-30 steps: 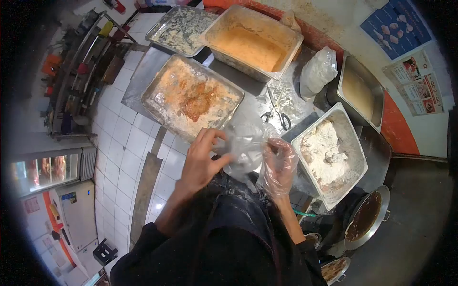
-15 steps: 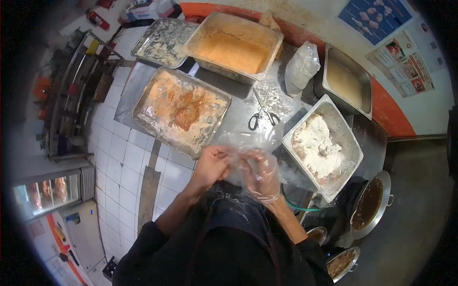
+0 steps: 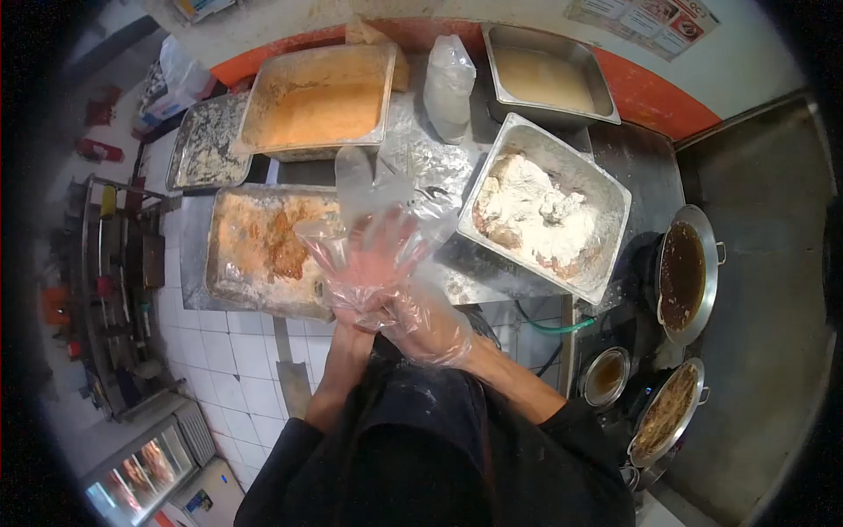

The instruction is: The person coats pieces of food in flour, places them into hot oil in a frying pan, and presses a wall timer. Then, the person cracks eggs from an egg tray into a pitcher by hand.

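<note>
My left hand (image 3: 373,255) is inside a loose clear plastic glove (image 3: 356,171), its fingers spread and pointing up. The glove's tips stick out past my fingers. My right hand (image 3: 430,325), in a clear plastic glove too, is closed around the glove's cuff at my left wrist. Behind the left glove, a shallow tray (image 3: 230,272) holds orange-tinted flour with reddish wet coating. To the right stands a deep metal pan (image 3: 606,198) with white flour over pieces that look like raw meat. The scissors are mostly hidden behind the plastic.
At the back are a deep pan (image 3: 255,110) of orange powder, a floury tray (image 3: 189,145), a plastic bag (image 3: 450,92) and a metal pan (image 3: 606,110) of pale liquid. On the right, a wok (image 3: 707,303) of dark oil and another frying pan (image 3: 694,413) sit near a green hose (image 3: 562,328).
My left hand, bare before, has slid into the plastic glove and spread its fingers. My right hand has moved to the left wrist. The view has turned rightward.
</note>
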Action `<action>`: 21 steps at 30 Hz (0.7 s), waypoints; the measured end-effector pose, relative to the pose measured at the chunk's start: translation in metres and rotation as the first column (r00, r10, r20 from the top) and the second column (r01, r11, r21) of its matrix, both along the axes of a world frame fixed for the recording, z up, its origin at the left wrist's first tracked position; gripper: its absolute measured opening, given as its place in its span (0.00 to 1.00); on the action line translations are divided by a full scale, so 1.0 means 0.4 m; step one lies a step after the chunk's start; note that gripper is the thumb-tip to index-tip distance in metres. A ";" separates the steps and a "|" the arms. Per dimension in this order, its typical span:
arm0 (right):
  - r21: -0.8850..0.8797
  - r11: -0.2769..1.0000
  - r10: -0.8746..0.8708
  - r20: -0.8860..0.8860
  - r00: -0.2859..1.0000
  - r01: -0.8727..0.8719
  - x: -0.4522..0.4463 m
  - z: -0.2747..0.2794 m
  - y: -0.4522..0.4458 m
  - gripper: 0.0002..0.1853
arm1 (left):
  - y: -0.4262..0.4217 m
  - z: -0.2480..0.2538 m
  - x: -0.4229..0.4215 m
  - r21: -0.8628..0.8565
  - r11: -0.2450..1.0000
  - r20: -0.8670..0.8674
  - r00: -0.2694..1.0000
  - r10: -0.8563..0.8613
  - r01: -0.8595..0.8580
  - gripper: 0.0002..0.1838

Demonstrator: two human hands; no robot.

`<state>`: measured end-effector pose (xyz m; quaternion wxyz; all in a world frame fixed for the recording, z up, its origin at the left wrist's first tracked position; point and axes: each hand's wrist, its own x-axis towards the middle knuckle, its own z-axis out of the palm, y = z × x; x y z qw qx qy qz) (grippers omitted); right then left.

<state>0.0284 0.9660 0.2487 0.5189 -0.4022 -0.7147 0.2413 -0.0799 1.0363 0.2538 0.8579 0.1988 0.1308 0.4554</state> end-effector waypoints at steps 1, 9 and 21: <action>0.029 0.999 -0.029 0.013 1.000 0.028 0.003 0.002 0.000 0.17 | 0.009 -0.004 0.005 0.005 1.000 0.028 1.000 -0.001 0.001 0.55; 0.058 0.962 -0.269 0.068 0.961 0.265 0.017 0.008 -0.006 0.10 | 0.070 -0.029 0.070 -0.042 0.993 0.268 0.958 -0.098 0.113 0.58; -0.677 0.435 -0.712 0.146 0.687 0.594 0.376 0.051 -0.061 0.30 | 0.151 -0.015 0.423 0.394 0.728 -0.762 0.642 -0.083 0.561 0.57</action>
